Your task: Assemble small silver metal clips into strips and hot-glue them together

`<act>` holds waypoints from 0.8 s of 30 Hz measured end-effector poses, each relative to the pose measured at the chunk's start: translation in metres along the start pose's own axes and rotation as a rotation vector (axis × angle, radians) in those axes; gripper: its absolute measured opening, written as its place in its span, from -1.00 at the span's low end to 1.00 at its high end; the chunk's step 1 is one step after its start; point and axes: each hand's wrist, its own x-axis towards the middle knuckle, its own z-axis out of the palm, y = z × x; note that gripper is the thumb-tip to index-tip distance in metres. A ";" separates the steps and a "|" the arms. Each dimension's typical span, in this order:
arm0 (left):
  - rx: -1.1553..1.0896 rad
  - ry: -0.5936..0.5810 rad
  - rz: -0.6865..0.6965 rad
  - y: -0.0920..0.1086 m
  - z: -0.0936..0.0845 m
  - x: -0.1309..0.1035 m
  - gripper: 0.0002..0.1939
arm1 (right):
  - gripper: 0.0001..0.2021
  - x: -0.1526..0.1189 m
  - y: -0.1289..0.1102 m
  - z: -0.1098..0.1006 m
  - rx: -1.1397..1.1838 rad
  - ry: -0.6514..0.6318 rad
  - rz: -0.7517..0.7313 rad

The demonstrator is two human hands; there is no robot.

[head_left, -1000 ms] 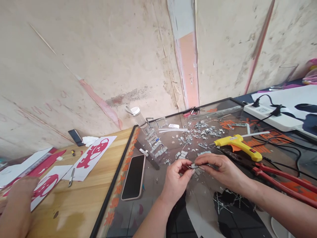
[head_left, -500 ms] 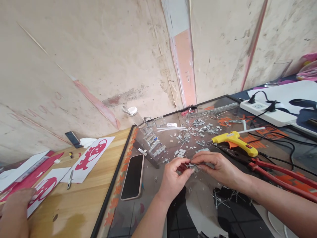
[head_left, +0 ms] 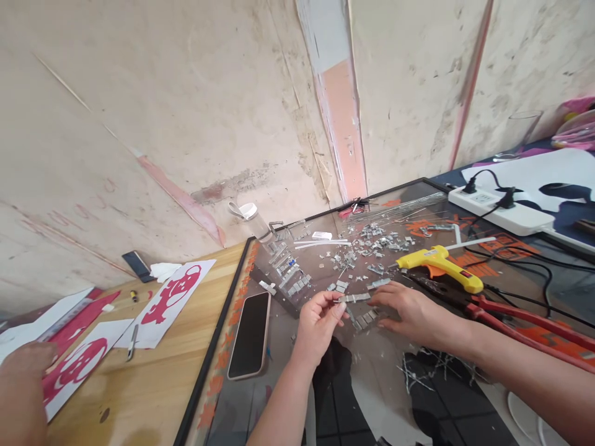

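Note:
My left hand [head_left: 320,319] is closed, pinching one end of a thin silver strip [head_left: 354,298] between thumb and fingers. The strip points across to the right. Just beyond its free end is my right hand [head_left: 409,313], fingers parted and thumb lower down; whether a fingertip touches the strip I cannot tell. Below the strip, between both hands, a row of small silver pieces [head_left: 366,319] lies over the glass tabletop [head_left: 372,365]. Loose silver bits [head_left: 379,241] are scattered past my hands, and stacked silver rows [head_left: 292,272] stand farther left.
A yellow glue gun [head_left: 439,263] and red-handled pliers [head_left: 520,316] lie at right, near a white power strip [head_left: 502,210]. At left are a phone [head_left: 250,334] and a clear bottle [head_left: 255,223]. Another person's hand [head_left: 30,359] rests by red paper cutouts [head_left: 86,365].
My right hand has opened and drawn slightly right, away from my left fingers. The silver strip and the row below it now show. The other person's hand has shifted left.

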 end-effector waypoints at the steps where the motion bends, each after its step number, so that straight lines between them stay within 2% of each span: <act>1: -0.002 -0.003 -0.006 0.000 0.000 0.000 -0.71 | -0.74 0.000 -0.002 0.002 -0.027 -0.022 -0.003; 4: 0.003 -0.007 -0.008 0.001 0.000 0.000 -0.70 | -0.78 -0.001 -0.007 0.007 -0.061 -0.049 0.010; 9: 0.034 -0.015 0.005 0.002 -0.002 0.000 -0.69 | -0.87 -0.002 -0.012 0.008 -0.020 0.019 0.032; 18: 0.043 -0.054 -0.032 0.001 -0.001 0.001 -0.60 | -0.87 -0.003 -0.017 0.004 0.012 0.032 0.033; 24: 0.202 -0.124 -0.012 -0.002 0.000 -0.001 -0.80 | -0.89 -0.004 -0.019 0.005 0.022 0.067 0.015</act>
